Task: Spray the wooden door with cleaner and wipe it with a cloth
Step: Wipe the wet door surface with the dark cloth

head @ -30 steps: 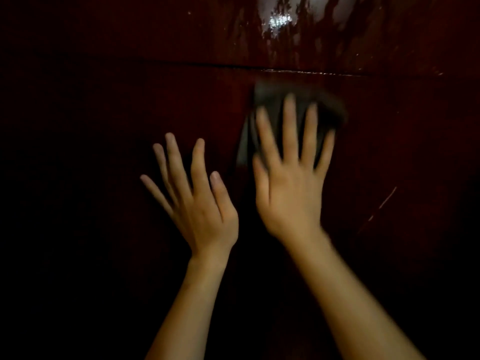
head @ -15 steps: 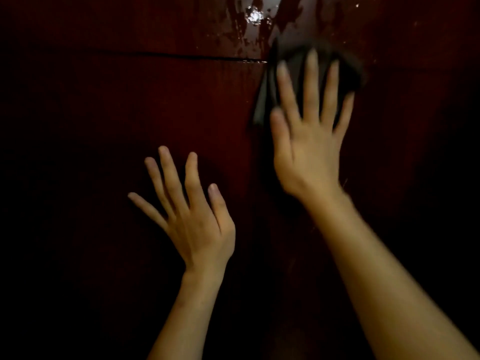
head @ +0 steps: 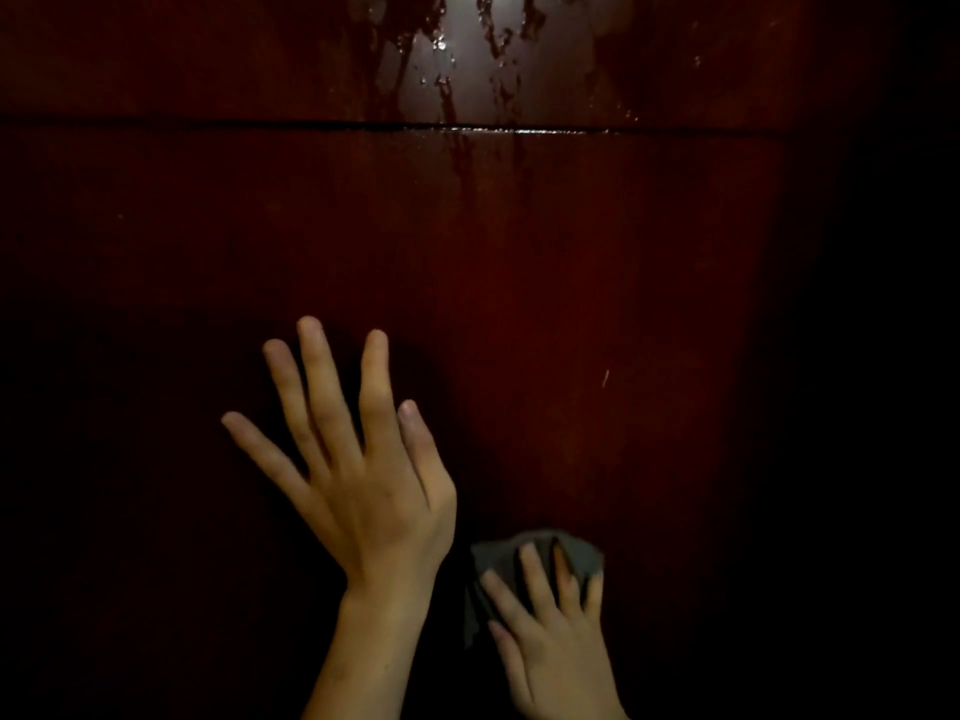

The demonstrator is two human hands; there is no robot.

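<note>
The dark red wooden door (head: 571, 283) fills the head view. Wet cleaner streaks (head: 467, 59) glisten at the top centre, above a horizontal groove (head: 311, 124) in the panel. My left hand (head: 363, 480) lies flat on the door with its fingers spread, holding nothing. My right hand (head: 550, 631) presses a small grey cloth (head: 498, 558) against the door low down, fingers straight on top of it. The cloth's lower part is hidden under that hand. No spray bottle is in view.
A small pale scratch (head: 605, 377) marks the door to the right of my left hand. The far right and left edges of the view are too dark to make out.
My right hand has slid the cloth down the door from near the groove to well below it. My left hand stays flat on the door.
</note>
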